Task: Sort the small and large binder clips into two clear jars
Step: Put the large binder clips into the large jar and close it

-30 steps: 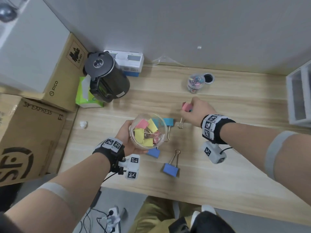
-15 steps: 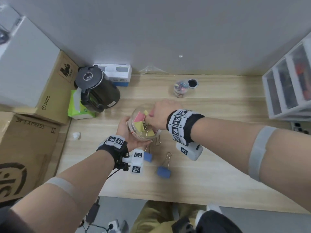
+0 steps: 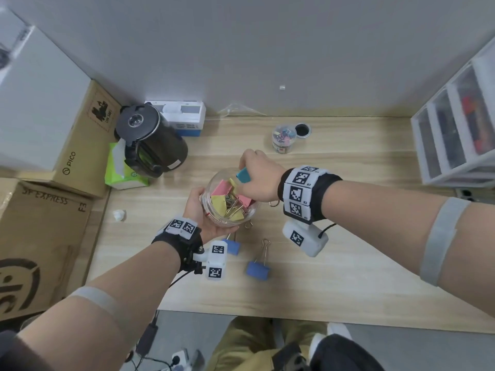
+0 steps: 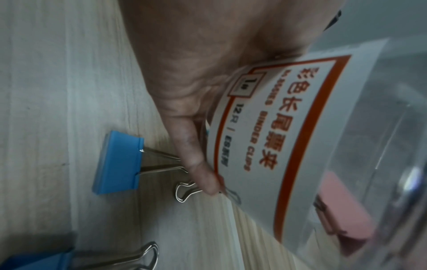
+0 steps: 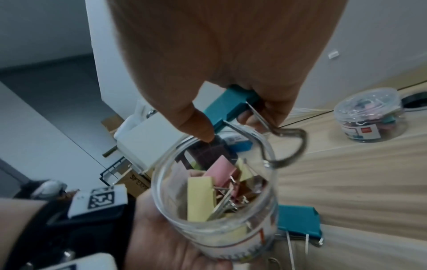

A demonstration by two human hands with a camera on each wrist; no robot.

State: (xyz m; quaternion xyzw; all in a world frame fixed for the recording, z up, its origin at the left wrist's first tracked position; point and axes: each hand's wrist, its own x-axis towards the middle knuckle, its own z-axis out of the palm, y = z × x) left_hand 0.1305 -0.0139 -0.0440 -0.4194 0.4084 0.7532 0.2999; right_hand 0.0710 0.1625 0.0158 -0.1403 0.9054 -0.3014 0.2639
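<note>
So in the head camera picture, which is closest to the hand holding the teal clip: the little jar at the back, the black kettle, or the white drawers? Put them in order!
From the right hand:
1. Small jar, just behind it, near the wall.
2. Black kettle, off to the left.
3. White drawers, far right edge.

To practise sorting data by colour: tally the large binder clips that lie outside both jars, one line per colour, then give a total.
Blue clips: 2, both on the desk
Teal clips: 2, one held in the right hand, one on the desk beside the held jar
Total: 4
</note>
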